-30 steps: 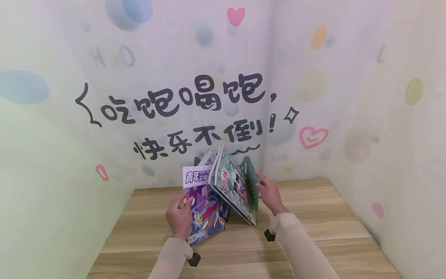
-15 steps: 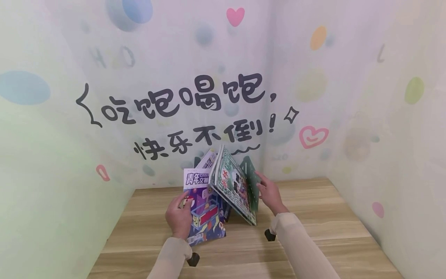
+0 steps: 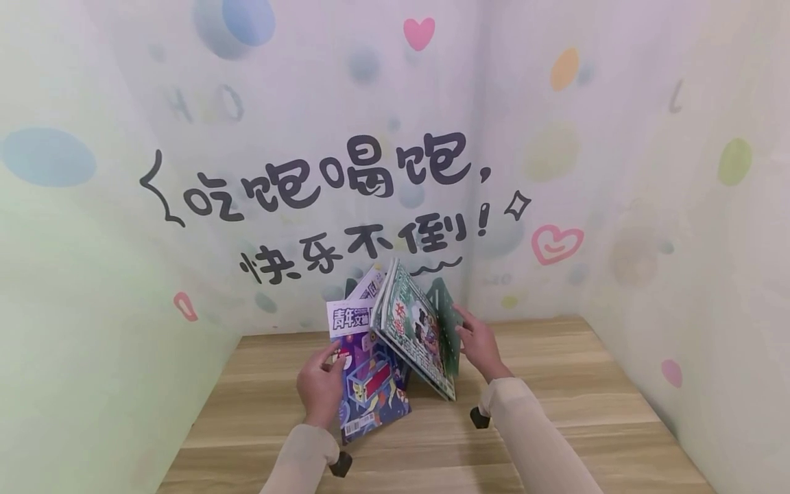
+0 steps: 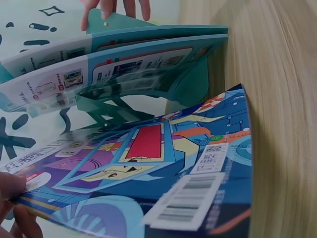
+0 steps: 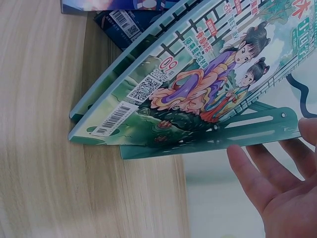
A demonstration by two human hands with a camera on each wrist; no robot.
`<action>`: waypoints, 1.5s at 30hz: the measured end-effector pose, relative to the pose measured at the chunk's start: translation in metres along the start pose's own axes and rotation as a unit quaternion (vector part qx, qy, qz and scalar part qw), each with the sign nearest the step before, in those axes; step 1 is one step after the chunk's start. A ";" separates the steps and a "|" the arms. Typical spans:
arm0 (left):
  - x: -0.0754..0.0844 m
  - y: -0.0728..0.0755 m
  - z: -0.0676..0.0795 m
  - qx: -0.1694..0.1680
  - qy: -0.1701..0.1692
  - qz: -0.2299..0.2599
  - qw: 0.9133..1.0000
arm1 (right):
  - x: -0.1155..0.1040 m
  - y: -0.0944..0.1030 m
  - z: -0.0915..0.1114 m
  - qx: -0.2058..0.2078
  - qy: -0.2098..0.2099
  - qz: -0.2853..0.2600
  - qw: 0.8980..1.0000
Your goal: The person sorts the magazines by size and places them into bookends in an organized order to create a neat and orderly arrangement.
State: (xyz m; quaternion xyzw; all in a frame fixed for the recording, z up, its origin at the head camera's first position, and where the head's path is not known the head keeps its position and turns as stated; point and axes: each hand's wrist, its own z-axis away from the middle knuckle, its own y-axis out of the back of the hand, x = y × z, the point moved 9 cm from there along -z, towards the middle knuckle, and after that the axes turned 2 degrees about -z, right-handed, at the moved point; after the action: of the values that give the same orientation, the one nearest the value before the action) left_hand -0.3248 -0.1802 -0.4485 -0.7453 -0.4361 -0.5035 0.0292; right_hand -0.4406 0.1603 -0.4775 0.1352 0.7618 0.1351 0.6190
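Observation:
My left hand [image 3: 319, 387] pinches the left edge of a purple and blue magazine [image 3: 370, 391], thumb on the cover and fingers behind. The magazine tilts, its lower edge close over the table; its barcode shows in the left wrist view. Right of it, two green-covered magazines [image 5: 198, 84] lean together, spread from the purple one. A green metal bookend [image 3: 449, 329] with slots and small holes stands behind them. My right hand [image 3: 481, 346] holds the bookend's right panel by its edge, with fingers [image 5: 257, 173] along the outer side.
Another purple-white magazine [image 3: 369, 283] stands tilted behind, partly hidden. The wood-grain table [image 3: 555, 412] meets a printed wall [image 3: 345, 82] at the back, with side walls left and right.
My left hand has moved slightly right and toward me, and the purple magazine's lower end has swung right. The right hand, bookend and green magazines stay put.

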 end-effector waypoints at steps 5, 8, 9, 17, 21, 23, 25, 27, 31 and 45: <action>0.002 -0.001 0.002 -0.018 -0.005 0.000 1.000 | 0.000 0.001 0.001 0.001 0.003 -0.001 1.000; 0.004 -0.001 0.003 -0.024 -0.006 0.009 1.000 | 0.000 0.001 0.001 0.004 0.004 0.004 1.000; 0.005 -0.001 0.003 -0.024 -0.007 0.012 1.000 | 0.000 0.002 0.001 0.004 0.004 0.004 1.000; 0.012 0.004 0.003 0.019 -0.057 0.038 0.997 | 0.004 0.000 0.000 0.002 -0.002 0.000 1.000; 0.016 0.005 0.004 0.037 -0.086 0.052 0.994 | 0.006 -0.001 0.000 0.001 -0.007 -0.003 1.000; 0.016 0.005 0.004 0.041 -0.090 0.057 0.993 | 0.007 -0.002 0.000 0.000 -0.008 -0.004 1.000; 0.016 0.006 0.003 0.045 -0.093 0.061 0.993 | 0.006 -0.002 0.000 0.001 -0.008 -0.005 1.000; 0.016 0.006 0.003 0.048 -0.092 0.062 0.993 | 0.006 -0.001 0.000 0.001 -0.006 -0.004 1.000; 0.016 0.004 0.002 0.052 -0.087 0.069 0.992 | 0.005 -0.001 0.001 0.002 -0.008 -0.003 1.000; 0.011 -0.001 0.002 0.073 -0.042 0.091 0.992 | 0.005 -0.001 0.001 0.003 -0.009 -0.001 1.000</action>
State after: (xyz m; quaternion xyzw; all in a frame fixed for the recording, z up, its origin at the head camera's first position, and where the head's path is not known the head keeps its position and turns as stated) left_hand -0.3234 -0.1716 -0.4411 -0.7984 -0.4028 -0.4337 0.1109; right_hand -0.4406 0.1610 -0.4827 0.1378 0.7566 0.1304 0.6258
